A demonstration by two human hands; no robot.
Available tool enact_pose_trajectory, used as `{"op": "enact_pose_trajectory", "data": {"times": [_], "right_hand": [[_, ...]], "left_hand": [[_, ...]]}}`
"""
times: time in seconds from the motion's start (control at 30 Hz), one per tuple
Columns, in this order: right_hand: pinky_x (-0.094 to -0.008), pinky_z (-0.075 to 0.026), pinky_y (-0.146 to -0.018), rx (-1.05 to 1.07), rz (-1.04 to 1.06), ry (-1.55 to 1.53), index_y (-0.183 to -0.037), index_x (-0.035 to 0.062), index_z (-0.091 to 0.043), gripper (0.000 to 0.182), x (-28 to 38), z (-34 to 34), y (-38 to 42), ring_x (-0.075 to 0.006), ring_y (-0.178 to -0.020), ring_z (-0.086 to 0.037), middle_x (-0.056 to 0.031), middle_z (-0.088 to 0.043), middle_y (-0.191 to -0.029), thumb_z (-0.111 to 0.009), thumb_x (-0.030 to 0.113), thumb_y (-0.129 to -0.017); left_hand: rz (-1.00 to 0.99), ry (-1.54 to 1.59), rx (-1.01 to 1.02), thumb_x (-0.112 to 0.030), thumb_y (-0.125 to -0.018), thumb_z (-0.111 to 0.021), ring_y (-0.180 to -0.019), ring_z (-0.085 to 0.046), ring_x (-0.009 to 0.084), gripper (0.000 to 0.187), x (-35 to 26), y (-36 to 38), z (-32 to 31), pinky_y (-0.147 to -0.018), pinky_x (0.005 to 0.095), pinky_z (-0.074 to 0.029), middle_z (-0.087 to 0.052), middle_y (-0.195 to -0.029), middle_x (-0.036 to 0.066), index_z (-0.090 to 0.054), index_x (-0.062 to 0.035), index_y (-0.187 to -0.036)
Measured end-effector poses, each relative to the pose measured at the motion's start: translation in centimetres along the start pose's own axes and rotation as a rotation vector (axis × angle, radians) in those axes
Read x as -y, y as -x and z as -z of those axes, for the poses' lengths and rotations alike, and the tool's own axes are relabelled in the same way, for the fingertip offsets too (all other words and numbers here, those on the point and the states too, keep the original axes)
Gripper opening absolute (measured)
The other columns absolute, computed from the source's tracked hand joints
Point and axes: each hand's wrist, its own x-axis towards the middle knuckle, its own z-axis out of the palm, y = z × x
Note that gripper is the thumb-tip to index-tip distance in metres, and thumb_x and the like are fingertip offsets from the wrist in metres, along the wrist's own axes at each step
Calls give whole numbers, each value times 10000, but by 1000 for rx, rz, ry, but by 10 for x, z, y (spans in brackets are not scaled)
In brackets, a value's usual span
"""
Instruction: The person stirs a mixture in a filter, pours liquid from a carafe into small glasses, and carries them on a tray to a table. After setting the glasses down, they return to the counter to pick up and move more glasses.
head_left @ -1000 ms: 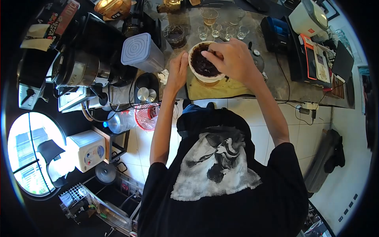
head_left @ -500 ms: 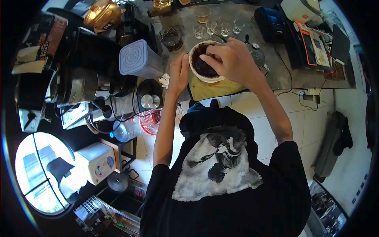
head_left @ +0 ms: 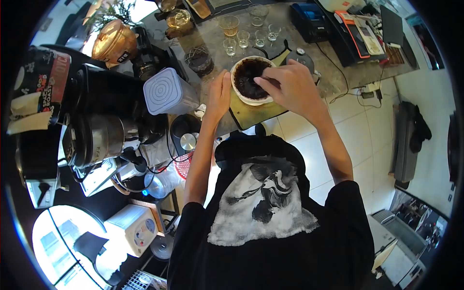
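Observation:
A round white bowl (head_left: 253, 101) stands on an olive-green cloth (head_left: 244, 116) at the table's front edge. Dark, wet-looking stuff like coffee grounds (head_left: 247, 79) coats its inside. My left hand (head_left: 218, 95) holds the bowl from its left side, fingers together against the wall. Over the bowl's right rim, my right hand (head_left: 292, 89) is closed in a pinch, fingertips down inside. What they hold is hidden by the fingers and the dark contents. Just right of this hand sits a grey kettle (head_left: 302, 59).
Several small glasses (head_left: 243, 38) stand behind the bowl, with a dark-filled glass (head_left: 199, 60) to their left. A lidded plastic container (head_left: 166, 92) is left of my left hand. A black cable (head_left: 333, 60) runs over the table's right side.
The view has shifted and turned a little, showing more of the table's far side. My right hand has drawn slightly back, uncovering more of the bowl's inside. My left hand stays on the bowl.

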Motion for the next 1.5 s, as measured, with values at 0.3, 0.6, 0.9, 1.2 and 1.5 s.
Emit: {"op": "enact_pose_trajectory", "data": {"times": [0.3, 0.6, 0.9, 1.2, 1.5], "right_hand": [[-428, -498, -665, -118, -128, 125, -822, 89, -730, 234, 1, -7, -7, -326, -640, -635, -106, -640, -620, -656, 303, -881], [-408, -491, -615, -171, -145, 124, -772, 83, -704, 238, 16, -17, -2, -320, -608, -633, -94, -632, -598, -683, 302, -861], [-385, -455, -580, -205, -260, 164, -773, 74, -704, 262, 5, -19, 1, -302, -543, -575, -88, -602, -578, -687, 313, -879], [-406, -490, -580, -272, -240, 128, -743, 85, -710, 250, 13, -29, -9, -320, -571, -621, -94, -603, -554, -695, 309, -853], [-411, -487, -600, -111, -230, 94, -756, 92, -717, 257, 22, -19, 6, -315, -593, -633, -98, -627, -583, -683, 322, -864]], "left_hand": [[-23, -2, 79, -254, -1052, -410, -723, -562, 408, 375, -6, -10, 8, -678, 432, -432, -576, -778, 265, -558, 80, -967], [-114, 49, 100, -238, -1050, -410, -658, -465, 371, 329, -4, -17, 8, -632, 431, -394, -518, -735, 227, -517, 44, -917], [-161, 93, 72, -229, -1062, -399, -644, -363, 150, 335, -9, -16, 8, -593, 332, -354, -400, -674, 81, -483, 16, -850], [-171, 134, 93, -230, -1063, -405, -643, -354, 153, 340, -5, -17, 7, -592, 332, -351, -399, -671, 78, -486, 19, -845], [-129, 101, 66, -220, -1052, -422, -595, -365, 290, 331, -3, -16, 8, -576, 401, -359, -439, -669, 205, -497, 45, -868]]}}
